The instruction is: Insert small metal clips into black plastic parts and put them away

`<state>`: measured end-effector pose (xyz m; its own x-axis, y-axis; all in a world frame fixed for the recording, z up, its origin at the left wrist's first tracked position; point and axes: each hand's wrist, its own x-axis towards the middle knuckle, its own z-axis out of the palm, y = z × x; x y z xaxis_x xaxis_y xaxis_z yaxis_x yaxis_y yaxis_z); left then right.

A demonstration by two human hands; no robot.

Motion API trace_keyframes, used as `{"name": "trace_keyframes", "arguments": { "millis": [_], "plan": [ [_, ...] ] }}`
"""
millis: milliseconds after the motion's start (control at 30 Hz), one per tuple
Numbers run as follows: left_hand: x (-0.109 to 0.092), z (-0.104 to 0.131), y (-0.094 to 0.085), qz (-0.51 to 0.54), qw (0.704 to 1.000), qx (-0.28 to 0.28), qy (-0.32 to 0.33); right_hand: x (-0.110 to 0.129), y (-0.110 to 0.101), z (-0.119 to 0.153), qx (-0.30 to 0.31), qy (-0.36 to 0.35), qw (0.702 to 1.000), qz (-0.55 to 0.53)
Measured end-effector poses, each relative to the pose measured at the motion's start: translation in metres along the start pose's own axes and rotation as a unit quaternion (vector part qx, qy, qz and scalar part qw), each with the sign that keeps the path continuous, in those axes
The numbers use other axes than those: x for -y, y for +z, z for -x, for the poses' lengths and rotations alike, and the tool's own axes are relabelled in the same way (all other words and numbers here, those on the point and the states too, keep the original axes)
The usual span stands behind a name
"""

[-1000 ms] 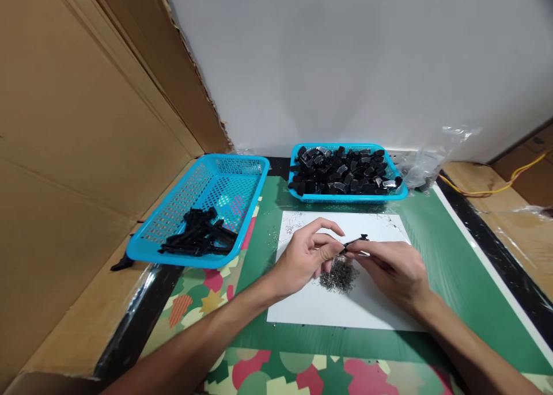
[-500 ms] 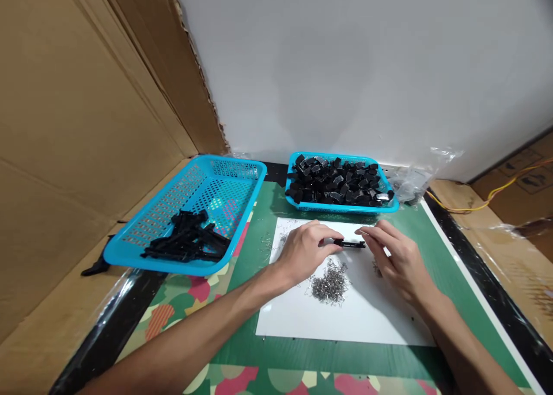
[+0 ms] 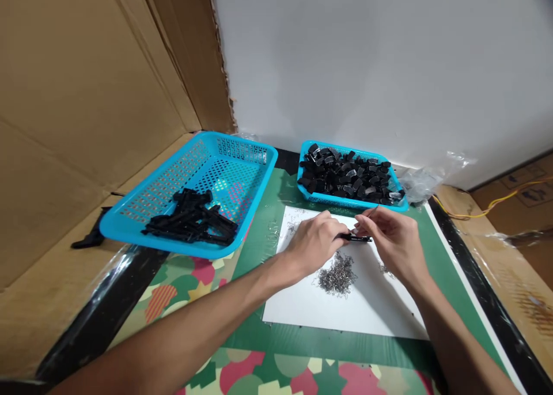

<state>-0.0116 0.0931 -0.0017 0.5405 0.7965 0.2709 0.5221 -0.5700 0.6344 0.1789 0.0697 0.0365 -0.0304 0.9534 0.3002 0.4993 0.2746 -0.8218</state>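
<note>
My left hand (image 3: pixel 317 239) pinches one end of a slim black part (image 3: pixel 358 238) above the white sheet (image 3: pixel 298 308). Close to the part's other end is my right hand (image 3: pixel 391 236), its thumb and forefinger pressed together; whatever sits between them is too small to make out. Below the hands, a heap of small silvery wire pieces (image 3: pixel 337 275) lies on the sheet. A few more wire pieces (image 3: pixel 386 270) lie beside my right wrist, partly hidden by it.
A blue basket (image 3: pixel 254 211) on the left holds long black parts (image 3: pixel 192 219). Behind the sheet, a smaller blue basket (image 3: pixel 332 200) is full of short black pieces (image 3: pixel 349 173). A clear plastic bag (image 3: pixel 425 179) and yellow cable (image 3: pixel 488 209) are at the right.
My right hand has come closer to my left, its fingertips now at the black part. The whole view has shifted somewhat with the head.
</note>
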Motion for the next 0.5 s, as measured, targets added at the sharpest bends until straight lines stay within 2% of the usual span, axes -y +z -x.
{"name": "trace_keyframes", "arguments": {
  "millis": [167, 500],
  "plan": [
    [0.0018, 0.0017, 0.0037, -0.039, 0.999, -0.012, 0.032, -0.0020, 0.0033, 0.0002, 0.001, 0.020, 1.000, 0.004],
    [0.0010, -0.0005, 0.0050, -0.057, 0.997, 0.002, 0.043, -0.0043, 0.0068, 0.0070, -0.013, -0.021, 0.997, 0.067]
  ]
}}
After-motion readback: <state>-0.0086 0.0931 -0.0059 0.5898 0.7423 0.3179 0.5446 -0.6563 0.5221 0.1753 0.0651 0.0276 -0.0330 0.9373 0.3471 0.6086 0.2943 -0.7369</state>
